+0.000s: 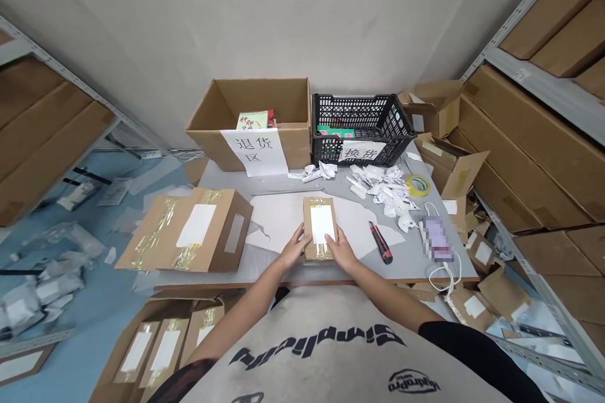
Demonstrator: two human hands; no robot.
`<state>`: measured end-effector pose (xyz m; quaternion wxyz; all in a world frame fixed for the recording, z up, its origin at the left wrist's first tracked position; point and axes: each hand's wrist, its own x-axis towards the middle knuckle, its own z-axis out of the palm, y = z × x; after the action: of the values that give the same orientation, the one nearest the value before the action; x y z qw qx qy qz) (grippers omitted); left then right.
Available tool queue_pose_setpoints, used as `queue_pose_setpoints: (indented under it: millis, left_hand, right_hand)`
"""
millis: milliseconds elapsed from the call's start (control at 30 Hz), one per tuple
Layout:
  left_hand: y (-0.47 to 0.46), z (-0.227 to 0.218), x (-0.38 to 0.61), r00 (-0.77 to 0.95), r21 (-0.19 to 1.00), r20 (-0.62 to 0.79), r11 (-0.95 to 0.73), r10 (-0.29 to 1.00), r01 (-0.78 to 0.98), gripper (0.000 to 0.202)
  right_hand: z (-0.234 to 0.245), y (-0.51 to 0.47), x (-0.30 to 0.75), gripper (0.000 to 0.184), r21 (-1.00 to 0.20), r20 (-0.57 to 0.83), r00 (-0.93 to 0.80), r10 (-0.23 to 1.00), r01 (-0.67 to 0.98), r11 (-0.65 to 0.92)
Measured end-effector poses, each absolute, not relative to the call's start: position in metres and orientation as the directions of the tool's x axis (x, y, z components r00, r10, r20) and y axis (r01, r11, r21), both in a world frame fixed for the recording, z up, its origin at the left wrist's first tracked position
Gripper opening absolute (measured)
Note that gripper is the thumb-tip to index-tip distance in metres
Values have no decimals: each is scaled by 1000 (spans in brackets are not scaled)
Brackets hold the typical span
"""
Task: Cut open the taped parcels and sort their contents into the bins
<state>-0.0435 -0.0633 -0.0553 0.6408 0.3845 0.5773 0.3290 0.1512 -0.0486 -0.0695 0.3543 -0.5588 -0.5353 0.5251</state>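
Observation:
A small taped cardboard box (319,228) with a white label lies near the table's front edge, on a torn sheet of white paper (274,209). My left hand (295,248) grips its left side. On the opposite side, my right hand (343,250) holds it, the thumb resting on top by the label. Right of that hand is a red and black utility knife (380,243). To the left stands a larger taped carton (215,227), also with a white label.
At the back are an open cardboard box (295,138) with a paper sign and a black plastic crate (326,154). Crumpled paper (380,186), a tape roll (418,186) and a cabled phone (438,239) lie to the right. Shelves of cartons (534,145) flank the table (420,269).

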Motion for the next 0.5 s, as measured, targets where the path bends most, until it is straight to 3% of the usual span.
queue_pose_setpoints:
  millis: [133,200,400,500]
  left_hand:
    - [-66,-59,-40,115,887,-454,460,883,-30,91]
    - [-64,-61,-39,59,890,-457,456,888,27,100]
    - [-51,-59,-38,-116,929,-247,269,962,254,108]
    - [-45,-61,-35,-87,932,-264,278,960,232,109]
  right_hand:
    - [-74,-46,155,77,-955,-287,-166,943,125,-269]
    - [-75,-41,158,80,-944,-329,-186,926,83,-319]
    - [-76,-25,166,87,-924,-337,75,939,167,-345]
    - [-80,-19,163,97,-927,-339,66,939,145,-345]
